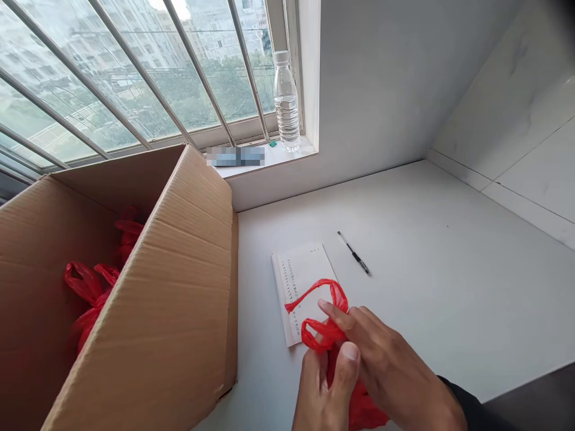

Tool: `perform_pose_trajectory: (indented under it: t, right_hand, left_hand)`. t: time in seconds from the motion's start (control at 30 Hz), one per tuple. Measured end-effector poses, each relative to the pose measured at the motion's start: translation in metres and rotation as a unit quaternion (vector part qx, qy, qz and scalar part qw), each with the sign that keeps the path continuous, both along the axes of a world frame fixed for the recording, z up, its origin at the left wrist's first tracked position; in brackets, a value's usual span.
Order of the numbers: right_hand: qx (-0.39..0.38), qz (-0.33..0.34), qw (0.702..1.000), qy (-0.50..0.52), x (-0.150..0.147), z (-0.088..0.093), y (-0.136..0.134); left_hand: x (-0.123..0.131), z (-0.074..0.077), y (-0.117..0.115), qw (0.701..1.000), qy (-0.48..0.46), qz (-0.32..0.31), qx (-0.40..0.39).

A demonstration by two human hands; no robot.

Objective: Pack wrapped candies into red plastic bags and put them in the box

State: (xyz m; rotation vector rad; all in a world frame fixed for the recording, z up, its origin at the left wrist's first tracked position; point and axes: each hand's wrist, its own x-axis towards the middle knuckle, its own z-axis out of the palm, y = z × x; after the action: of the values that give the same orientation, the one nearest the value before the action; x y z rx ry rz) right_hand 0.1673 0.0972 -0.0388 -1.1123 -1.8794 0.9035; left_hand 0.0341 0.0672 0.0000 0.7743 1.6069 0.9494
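Note:
A red plastic bag (366, 407) is gathered between my two hands near the bottom of the view. My left hand (321, 386) is closed around the neck of the bag, its thumb pointing up. From the right, my right hand (389, 356) closes on the same bag, with the index finger laid along a handle loop. Two thin red loops stick out above my fingers, over a notepad (309, 263) with handwriting on it. The lower part of the bag is mostly hidden behind my hands.
An open cardboard box (188, 287) stands at the left with several red plastic bags (92, 299) inside. A black pen (354, 252) lies on the white table (431, 263). On the sill of the barred window are a water bottle (286, 105) and a blurred-out object (236, 157).

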Motion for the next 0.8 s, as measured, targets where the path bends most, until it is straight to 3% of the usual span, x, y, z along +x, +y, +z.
perform_pose_trajectory:
  t: [0.1,0.3,0.53,0.67,0.8]
  right_hand:
    - [0.01,0.024,0.999,-0.032,-0.001,-0.007,-0.002]
    - [-0.031,0.023,0.997,0.061,0.006,-0.007,-0.003]
    - [-0.204,-0.058,0.963,0.165,0.016,0.007,0.012]
    - [-0.203,-0.016,0.961,0.187,0.018,0.014,0.019]
    - [-0.209,-0.024,0.952,0.223,0.016,0.012,0.018]
  left_hand:
    - [0.002,-0.005,0.007,1.0,-0.011,0.014,-0.015]
    - [-0.005,-0.008,0.016,0.998,-0.052,0.011,0.02]
    - [-0.004,0.0,0.019,0.996,-0.066,-0.049,0.038]
    - [-0.005,0.007,0.022,0.995,-0.057,-0.078,0.036]
    - [-0.01,0.007,0.022,0.995,-0.074,-0.071,0.017]
